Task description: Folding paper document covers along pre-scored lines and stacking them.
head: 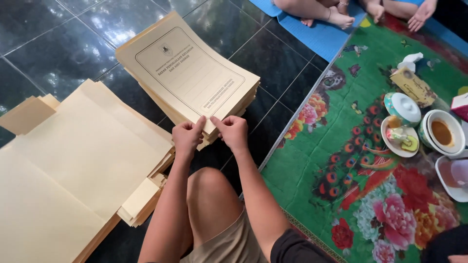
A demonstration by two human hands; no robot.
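While both hands meet at the near edge, the top folder (187,73) is pinched.
The left hand (187,138) and right hand (233,131) are closed on that edge, thumbs on top; the folder extends away from them atop the stack (234,104) on the tiled floor (58,44), with unfolded sheets (83,160) lying left.

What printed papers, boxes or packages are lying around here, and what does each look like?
Printed folder stack: on the dark tiles, cream sheets with a framed form and small emblem; left hand and right hand pinch its near edge.
Plain folder pile: lower left, cream, unprinted side up.
Small box: on the floral mat, tan, patterned.
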